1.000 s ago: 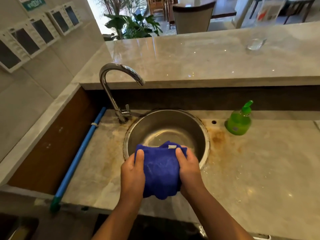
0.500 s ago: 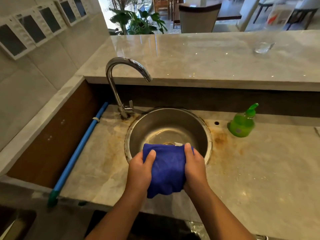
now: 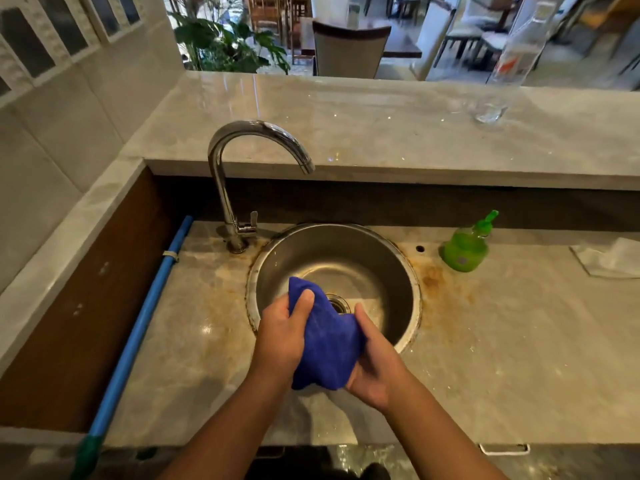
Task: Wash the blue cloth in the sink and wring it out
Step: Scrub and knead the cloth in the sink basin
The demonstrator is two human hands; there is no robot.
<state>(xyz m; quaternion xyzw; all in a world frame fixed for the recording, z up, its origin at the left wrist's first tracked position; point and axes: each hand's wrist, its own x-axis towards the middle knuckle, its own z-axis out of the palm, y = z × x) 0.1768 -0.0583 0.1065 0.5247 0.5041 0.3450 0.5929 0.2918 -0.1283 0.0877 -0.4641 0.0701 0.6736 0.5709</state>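
Marble bench, stained, carries round steel sink; curved tap back-left, no water seen running. Blue cloth bunched over sink's near rim, likely so drips fall into bowl. Left hand and right hand: fingers curled, gripping cloth either side, set for wringing. Green soap bottle right of sink, well apart; blocks nothing.

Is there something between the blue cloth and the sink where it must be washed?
Nothing visible. The left hand and right hand grip the cloth right over the sink's near rim.
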